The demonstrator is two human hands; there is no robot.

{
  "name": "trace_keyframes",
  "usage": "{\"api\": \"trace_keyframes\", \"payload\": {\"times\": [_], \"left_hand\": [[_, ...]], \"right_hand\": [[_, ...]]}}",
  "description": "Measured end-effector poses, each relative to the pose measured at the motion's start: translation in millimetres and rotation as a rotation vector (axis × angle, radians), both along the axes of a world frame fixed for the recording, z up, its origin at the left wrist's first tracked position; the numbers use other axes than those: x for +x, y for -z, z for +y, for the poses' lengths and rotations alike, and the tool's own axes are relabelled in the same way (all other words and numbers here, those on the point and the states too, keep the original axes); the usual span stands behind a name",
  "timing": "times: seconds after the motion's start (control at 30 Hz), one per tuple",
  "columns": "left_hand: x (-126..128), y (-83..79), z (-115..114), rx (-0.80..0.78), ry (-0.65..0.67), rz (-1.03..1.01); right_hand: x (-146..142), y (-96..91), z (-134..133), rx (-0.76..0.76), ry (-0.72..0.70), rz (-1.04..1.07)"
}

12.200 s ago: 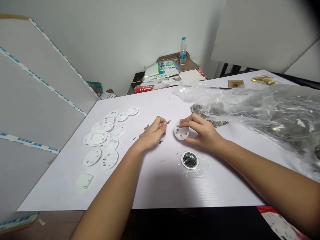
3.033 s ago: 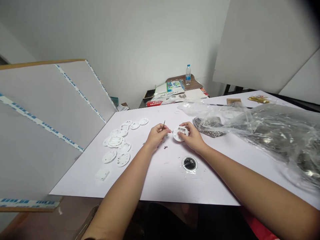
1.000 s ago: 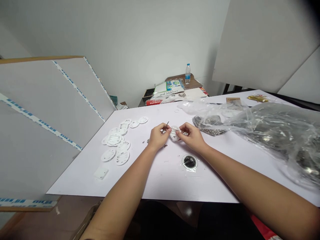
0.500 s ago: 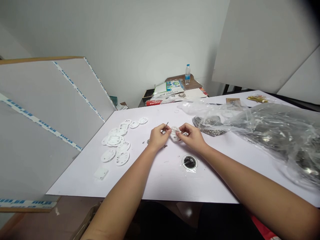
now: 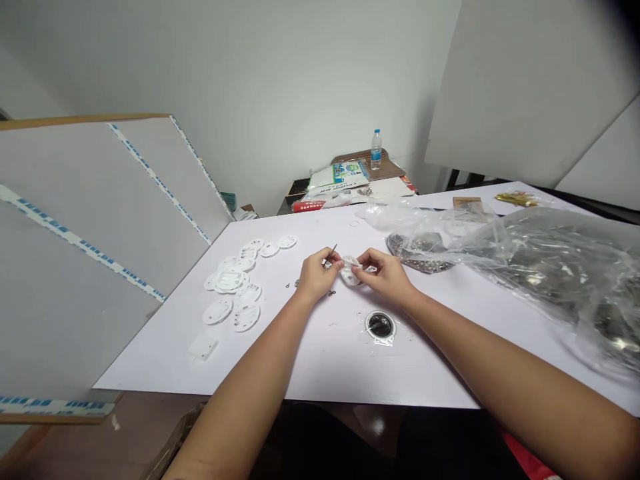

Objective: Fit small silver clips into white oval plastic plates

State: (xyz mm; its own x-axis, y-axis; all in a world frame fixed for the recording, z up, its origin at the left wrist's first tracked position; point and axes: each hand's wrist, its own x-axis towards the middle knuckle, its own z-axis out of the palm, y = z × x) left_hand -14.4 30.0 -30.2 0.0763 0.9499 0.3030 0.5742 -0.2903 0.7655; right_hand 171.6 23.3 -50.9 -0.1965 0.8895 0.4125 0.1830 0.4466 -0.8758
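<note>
A round white plastic disc (image 5: 349, 277) is held up between both hands above the white table. My right hand (image 5: 386, 277) grips its right side, thumb on top. My left hand (image 5: 315, 275) is closed, its fingertips at the disc's left edge. From that hand a thin dark metal tool (image 5: 334, 249) pokes up; its kind cannot be made out. Small metal parts (image 5: 332, 293) lie on the table around the left hand. Nearer to me is a black round piece with a white rim (image 5: 381, 325), on clear film.
Several white discs (image 5: 218, 311) lie loosely piled on the left, with a white square piece (image 5: 203, 347) in front. Clear plastic bags (image 5: 545, 267) of shiny metal parts cover the right side. A grey panel (image 5: 100, 253) borders the left. Behind stands a water bottle (image 5: 376, 150).
The disc has tilted slightly between the fingers. Both hands stay in nearly the same place, and the view has shifted a little.
</note>
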Motion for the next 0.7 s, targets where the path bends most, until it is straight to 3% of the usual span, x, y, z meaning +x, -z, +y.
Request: {"api": "trace_keyframes", "payload": {"times": [0.17,0.37,0.5,0.7], "left_hand": [[-0.2,3.9,3.7,-0.014,0.032,-0.085],[-0.5,4.8,4.9,-0.157,0.122,-0.275],[0.0,7.5,5.2,-0.184,0.146,-0.283],[3.3,3.7,0.8,-0.241,0.194,-0.381]], "right_hand": [[3.4,-3.0,3.6,0.015,-0.027,-0.004],[3.4,-4.2,7.1,-0.106,-0.054,0.176],[2.1,-2.7,7.8,-0.132,-0.071,0.238],[-1.0,3.8,5.4,-0.101,-0.226,0.273]]}}
